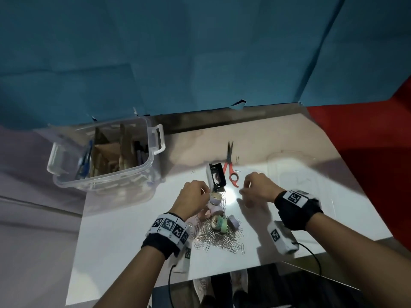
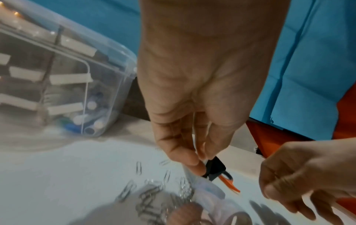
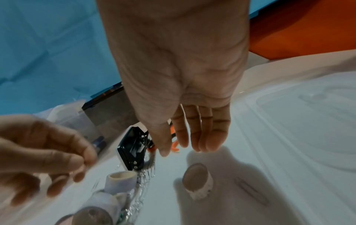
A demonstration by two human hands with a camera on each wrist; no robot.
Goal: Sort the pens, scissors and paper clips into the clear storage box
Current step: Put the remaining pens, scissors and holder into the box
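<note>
- Currently both hands hover over the worktop (image 1: 124,236) by the paper clips (image 1: 219,240) pile.
- Left hand (image 1: 193,200): fingers (image 2: 190,158) pinched; on what, can't tell.
- Right hand (image 1: 258,187): fingers (image 3: 200,134) straight, holding nothing.
- Scissors (image 1: 230,167) lie beyond the hands.
- Clear storage box (image 1: 104,178) far left, pens (image 1: 85,161) inside.

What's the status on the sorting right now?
Left hand pinching something small, unclear what. Right hand open. Scissors, paper clips unsorted. Tape rolls among clips.
</note>
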